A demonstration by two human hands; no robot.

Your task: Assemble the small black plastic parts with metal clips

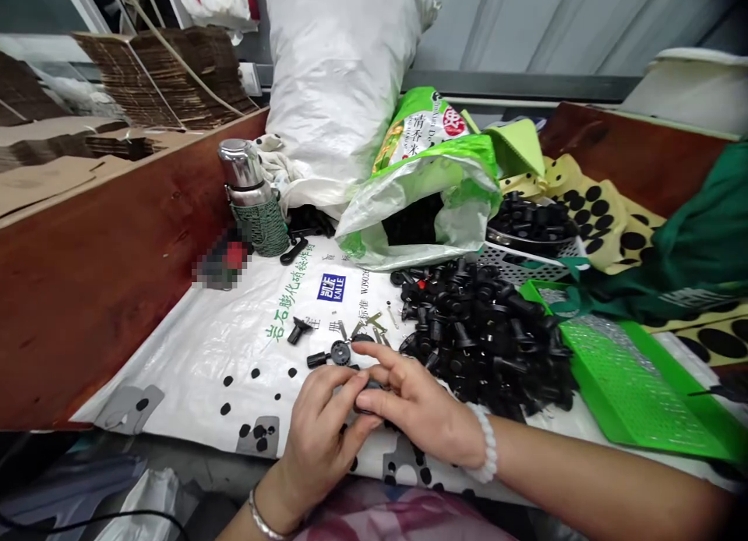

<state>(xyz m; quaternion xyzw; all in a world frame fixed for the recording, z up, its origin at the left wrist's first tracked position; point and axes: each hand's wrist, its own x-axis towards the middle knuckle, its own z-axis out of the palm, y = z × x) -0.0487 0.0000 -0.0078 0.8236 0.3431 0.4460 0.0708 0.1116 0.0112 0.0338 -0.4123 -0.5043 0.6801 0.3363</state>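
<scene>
Near the front of the white printed sack [192, 362], my left hand [321, 428] and my right hand [418, 408] meet. Both are closed on a small black plastic part [369, 397], mostly covered by the fingers. My right index finger reaches out past it. Just beyond my fingertips lie a round black piece [340, 353] and a short black ribbed piece [317, 360]. Another black piece [299, 330] sits a bit farther back. Thin metal strips [374, 323] are scattered behind my right hand. A large heap of black plastic parts [485, 338] spreads to its right.
A green tray [631, 377] holding clear small pieces stands right of the heap. Behind are an open green-and-white bag [362, 229], a white basket [526, 259] with a bowl of black parts [534, 217], and a steel flask [245, 175]. Reddish boards [117, 268] wall the sides.
</scene>
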